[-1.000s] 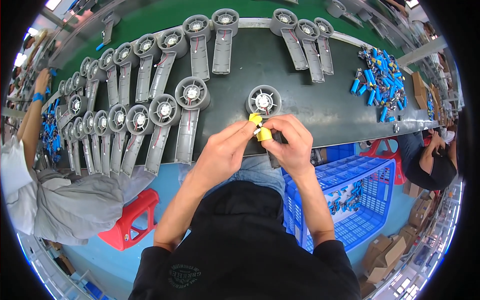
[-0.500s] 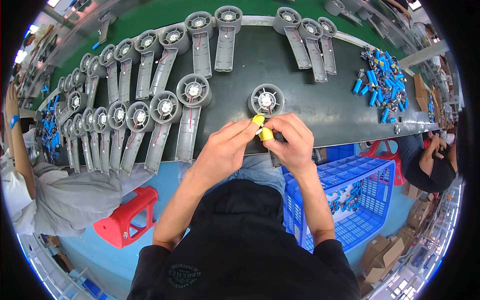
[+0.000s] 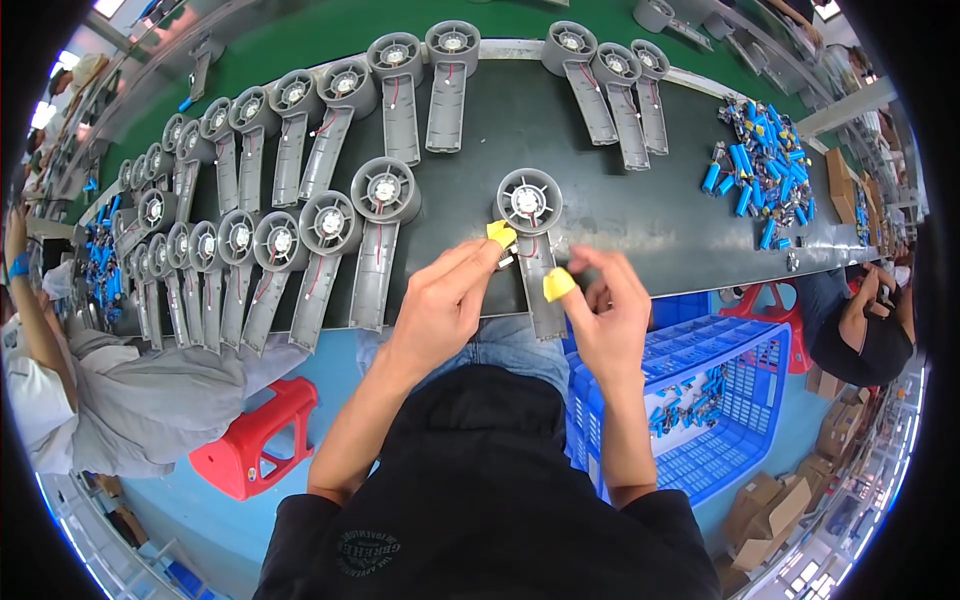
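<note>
A grey fan housing [image 3: 529, 203] with a half-shell handle lies on the table before me, its handle pointing toward my body. At the left side of that handle, my left hand [image 3: 440, 305] is closed on a small dark part with a white connector [image 3: 505, 259]. A yellow cover [image 3: 500, 233] shows at one of its fingertips. My right hand [image 3: 612, 310] is lifted off to the right of the handle, thumb apart from the partly curled, blurred fingers, with nothing seen in it. A yellow cover [image 3: 558, 285] wraps its thumb tip.
Rows of similar grey fan housings [image 3: 333, 220] fill the table's left side, with several more along the back. Blue cylindrical cells with wires [image 3: 765, 170] lie piled at the right. A blue crate [image 3: 690, 400] stands below right; a red stool [image 3: 255, 440] is lower left.
My hands have come apart. The right hand has moved right and toward me, away from the connector part; the left stays near the housing, and the handle now shows between them.
</note>
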